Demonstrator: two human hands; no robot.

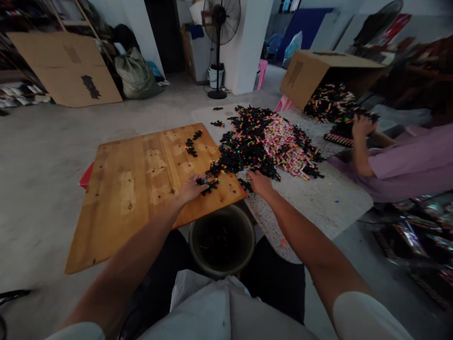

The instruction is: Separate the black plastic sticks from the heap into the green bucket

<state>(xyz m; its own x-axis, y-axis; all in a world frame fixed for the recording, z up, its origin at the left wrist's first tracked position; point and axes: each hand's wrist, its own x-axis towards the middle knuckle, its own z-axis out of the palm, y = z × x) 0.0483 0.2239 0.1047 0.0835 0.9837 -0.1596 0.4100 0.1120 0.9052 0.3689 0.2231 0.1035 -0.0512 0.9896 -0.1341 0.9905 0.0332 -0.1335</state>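
Observation:
My left hand point(192, 189) is over the right part of the wooden board, fingers closed on small black plastic pieces point(209, 186) with orange tips. My right hand point(261, 184) is at the near edge of a large pile of similar black pieces point(244, 146) with orange and green tips. Its fingers are bent around a few black pieces point(246, 186) at the table edge; the grip is partly hidden. Pink, white and yellow small parts point(283, 141) lie heaped on the pile's right side. Below and between my hands is a round bucket point(252, 236) with a dark inside.
The wooden board point(138, 189) carries a few loose black pieces point(191, 147). A speckled table point(311, 203) bears the pile. At the right, a co-worker's hand point(364, 126) touches black pieces by a tipped cardboard box point(304, 78). A standing fan point(218, 52) is behind.

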